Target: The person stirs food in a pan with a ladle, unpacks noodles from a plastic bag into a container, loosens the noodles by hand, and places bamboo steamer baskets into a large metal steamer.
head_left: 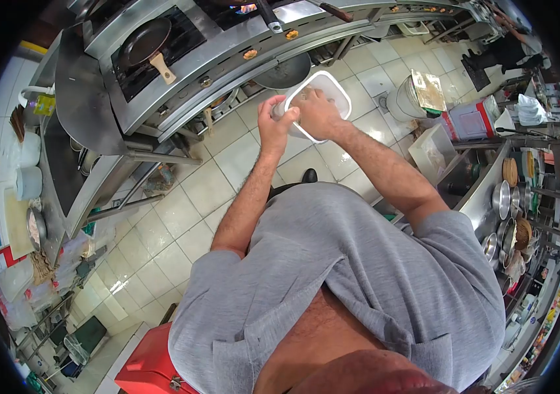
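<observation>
A white plastic container (341, 92) with a rounded rectangular rim is held in front of me, above the tiled floor and beside the stove front. My left hand (276, 123) grips its left side, with the thumb at the rim. Inside the opening is my right hand (317, 111), its fingers reaching down into the container. The fingertips and whatever they touch are too hidden to make out.
A stove (194, 72) with a black pan (146, 43) runs along the top and left. Right of me stand a white bucket (401, 102), a white bin (432, 152) and a steel counter with bowls (501, 199). Another person (510, 52) is at the upper right.
</observation>
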Tool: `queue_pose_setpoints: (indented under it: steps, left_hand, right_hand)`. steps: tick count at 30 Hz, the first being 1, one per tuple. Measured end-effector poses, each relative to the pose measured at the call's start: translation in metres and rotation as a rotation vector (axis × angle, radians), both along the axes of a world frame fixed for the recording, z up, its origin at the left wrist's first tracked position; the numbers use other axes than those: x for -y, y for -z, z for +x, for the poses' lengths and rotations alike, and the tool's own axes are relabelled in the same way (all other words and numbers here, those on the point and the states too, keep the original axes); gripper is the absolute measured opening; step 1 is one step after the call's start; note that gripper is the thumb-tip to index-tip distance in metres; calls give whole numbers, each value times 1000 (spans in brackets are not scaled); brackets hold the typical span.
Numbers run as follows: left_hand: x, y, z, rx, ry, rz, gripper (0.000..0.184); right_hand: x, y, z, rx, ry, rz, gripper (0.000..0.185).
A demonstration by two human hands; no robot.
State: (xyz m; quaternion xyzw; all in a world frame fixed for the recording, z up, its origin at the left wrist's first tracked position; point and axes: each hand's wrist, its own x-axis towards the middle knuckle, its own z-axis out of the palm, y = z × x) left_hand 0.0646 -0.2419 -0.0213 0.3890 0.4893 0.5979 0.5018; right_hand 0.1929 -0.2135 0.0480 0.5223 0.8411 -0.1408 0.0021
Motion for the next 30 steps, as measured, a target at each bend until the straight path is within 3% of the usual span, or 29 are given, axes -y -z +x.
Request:
queue_pose_setpoints:
  steps: [4, 6, 8, 15, 18, 20, 21, 23, 24, 26, 27, 30]
  left_hand:
    - [5, 1, 2, -54, -15, 8, 47]
    - [3, 15, 0, 140, 43, -120, 44]
    - [4, 19, -2, 165, 38, -141, 43]
    - [9, 15, -2, 274, 64, -188, 48]
    - [11, 12, -5, 337, 75, -252, 50]
    - [14, 5, -6, 334, 55, -241, 49]
    - [14, 2, -7, 333, 35, -225, 49]
    - [11, 17, -6, 269, 25, -183, 49]
    - [8, 24, -4, 204, 20, -139, 49]
    - [7, 15, 5, 111, 39, -82, 50]
    - [8, 8, 9, 20, 46, -24, 52]
    - [4, 15, 10, 37, 22, -12, 55]
  right_hand:
    - [-8, 11, 7, -35, 1, -65, 40]
    - [-13, 18, 14, -82, 8, -76, 43]
    - [-14, 8, 16, -181, 30, -134, 38]
    - [-12, -2, 6, -41, 123, -194, 39]
    - [-16, 7, 13, 27, 21, -196, 45]
    - [-15, 4, 24, -241, -198, 19, 54]
    - [-17, 3, 25, -241, -202, 18, 54]
    - [-17, -19, 22, -547, 428, -396, 63]
    - [-18, -12, 20, -549, 433, -390, 63]
    - [-19, 4, 4, -224, 364, -379, 60]
    - [-7, 5, -3, -47, 347, -198, 58]
    - [-6, 8, -7, 17, 297, -106, 54]
